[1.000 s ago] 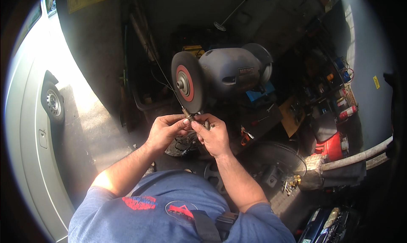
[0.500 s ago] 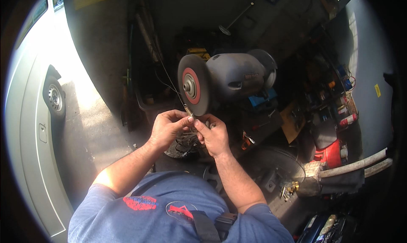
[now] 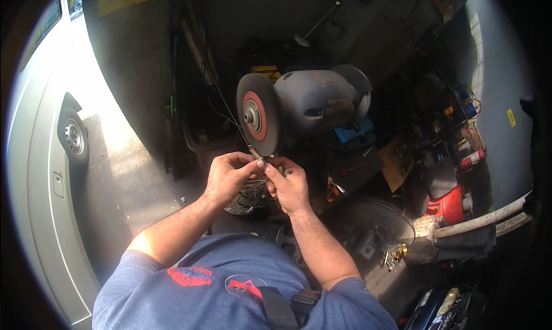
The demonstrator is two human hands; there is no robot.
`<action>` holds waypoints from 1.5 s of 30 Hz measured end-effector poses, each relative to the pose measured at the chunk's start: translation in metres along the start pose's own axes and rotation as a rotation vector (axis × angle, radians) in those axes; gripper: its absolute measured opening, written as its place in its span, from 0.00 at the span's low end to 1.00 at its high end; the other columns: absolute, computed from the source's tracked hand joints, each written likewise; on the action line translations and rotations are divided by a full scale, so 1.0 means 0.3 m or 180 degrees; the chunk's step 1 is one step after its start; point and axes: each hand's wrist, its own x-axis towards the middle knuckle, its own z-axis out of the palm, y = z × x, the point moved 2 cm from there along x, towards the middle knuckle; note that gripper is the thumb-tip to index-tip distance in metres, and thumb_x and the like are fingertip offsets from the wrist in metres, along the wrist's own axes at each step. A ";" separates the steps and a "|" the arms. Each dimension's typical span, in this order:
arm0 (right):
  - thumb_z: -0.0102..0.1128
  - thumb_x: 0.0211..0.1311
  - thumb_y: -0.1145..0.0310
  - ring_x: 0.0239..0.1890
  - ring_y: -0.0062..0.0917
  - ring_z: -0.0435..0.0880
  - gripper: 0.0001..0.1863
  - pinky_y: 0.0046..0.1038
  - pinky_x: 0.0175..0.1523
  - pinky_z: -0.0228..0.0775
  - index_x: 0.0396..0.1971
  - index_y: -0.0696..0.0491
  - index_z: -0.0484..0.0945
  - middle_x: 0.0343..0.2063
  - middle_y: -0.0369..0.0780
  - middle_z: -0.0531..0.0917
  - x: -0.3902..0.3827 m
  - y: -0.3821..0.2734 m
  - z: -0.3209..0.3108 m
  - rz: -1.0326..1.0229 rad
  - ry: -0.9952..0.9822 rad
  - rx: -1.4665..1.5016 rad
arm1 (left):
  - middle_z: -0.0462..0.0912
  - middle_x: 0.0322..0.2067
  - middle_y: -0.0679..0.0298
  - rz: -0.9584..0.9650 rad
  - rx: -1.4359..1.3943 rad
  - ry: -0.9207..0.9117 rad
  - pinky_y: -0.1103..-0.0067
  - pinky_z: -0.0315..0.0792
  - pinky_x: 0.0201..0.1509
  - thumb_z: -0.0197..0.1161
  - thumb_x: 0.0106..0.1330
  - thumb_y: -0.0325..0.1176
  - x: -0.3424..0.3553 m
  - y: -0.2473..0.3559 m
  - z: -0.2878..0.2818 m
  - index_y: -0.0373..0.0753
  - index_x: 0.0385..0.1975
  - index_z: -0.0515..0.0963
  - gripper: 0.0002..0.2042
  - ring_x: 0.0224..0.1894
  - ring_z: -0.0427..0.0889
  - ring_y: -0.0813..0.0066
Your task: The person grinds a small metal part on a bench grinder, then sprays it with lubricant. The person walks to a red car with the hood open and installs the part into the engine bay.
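Pinched between the fingertips of my left hand [image 3: 226, 176] is a small brass-coloured metal fitting [image 3: 256, 153]. My right hand [image 3: 290, 186] has its thumb and fingers closed at the lower end of the same piece, the thumbs nearly meeting. The fitting's upper end sits right by the lower edge of the grinding wheel [image 3: 275, 120]; whether they touch, I cannot tell. That dark wheel with a red centre is on the left end of a grey bench grinder [image 3: 310, 91]. A thin wire [image 3: 233, 114] runs up and left from near the fitting.
A light-coloured van [image 3: 43, 174] stands along the left. Right of my hands are orange-handled pliers [image 3: 333, 191], a blue box [image 3: 351, 133] behind the grinder, and a round clear disc-like cover [image 3: 374, 220]. Shelves with tools and a red container [image 3: 447, 206] line the right side.
Both hands stay together on the fitting with almost no shift. The whole view has moved slightly, so the grinder appears a little further left and higher.
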 end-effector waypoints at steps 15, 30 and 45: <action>0.60 0.65 0.72 0.17 0.09 0.70 0.07 0.12 0.19 0.59 0.39 0.59 0.78 0.24 0.36 0.82 -0.063 0.017 -0.036 0.0044 0.0092 0.0195 | 0.85 0.27 0.62 0.0022 0.0327 -0.0238 0.82 0.76 0.40 0.71 0.59 0.37 -0.011 -0.025 0.019 0.31 0.33 0.83 0.14 0.33 0.82 0.82; 0.66 0.60 0.74 0.26 0.08 0.75 0.09 0.13 0.31 0.67 0.40 0.59 0.79 0.27 0.32 0.82 -0.072 -0.029 -0.039 -0.0477 0.0268 -0.0775 | 0.85 0.36 0.60 0.0033 -0.0563 -0.0303 0.84 0.77 0.45 0.66 0.65 0.34 -0.013 -0.048 -0.012 0.29 0.44 0.80 0.15 0.38 0.82 0.80; 0.66 0.59 0.75 0.31 0.11 0.79 0.09 0.16 0.36 0.71 0.38 0.58 0.78 0.28 0.33 0.83 -0.041 -0.009 -0.002 -0.0711 0.0237 -0.0800 | 0.84 0.38 0.57 -0.0103 -0.0703 -0.0087 0.81 0.79 0.47 0.66 0.65 0.37 -0.005 -0.045 -0.013 0.27 0.42 0.79 0.17 0.41 0.83 0.76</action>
